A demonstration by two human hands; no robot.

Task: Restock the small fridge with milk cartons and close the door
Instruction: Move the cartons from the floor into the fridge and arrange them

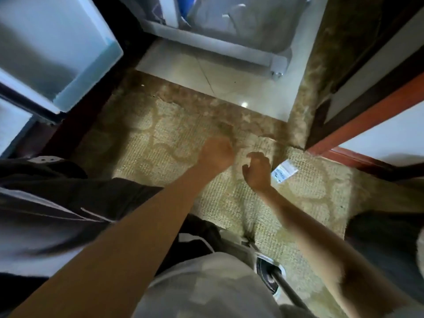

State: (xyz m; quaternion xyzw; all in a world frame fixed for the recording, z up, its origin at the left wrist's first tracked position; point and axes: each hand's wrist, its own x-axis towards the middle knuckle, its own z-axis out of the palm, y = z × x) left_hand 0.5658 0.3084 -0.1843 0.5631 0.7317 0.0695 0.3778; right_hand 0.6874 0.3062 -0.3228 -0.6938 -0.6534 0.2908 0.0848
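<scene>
Head view, left to right: the fridge (52, 56) stands open at the upper left, well apart from both hands. Over the carpet (160, 134), the left hand (216, 152) is curled shut on nothing. Beside it, the right hand (258, 171) is half open and empty. Just right of that hand lies a small white and blue pack (284, 172), likely a milk carton, its long axis slanting up to the right. So the right hand is much nearer and looks best placed to take it.

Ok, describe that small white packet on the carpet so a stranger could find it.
Start at the patterned beige carpet under both hands. Just right of the right hand, near the red-brown door frame, lies the small white packet with blue print, the only loose item there.
</scene>
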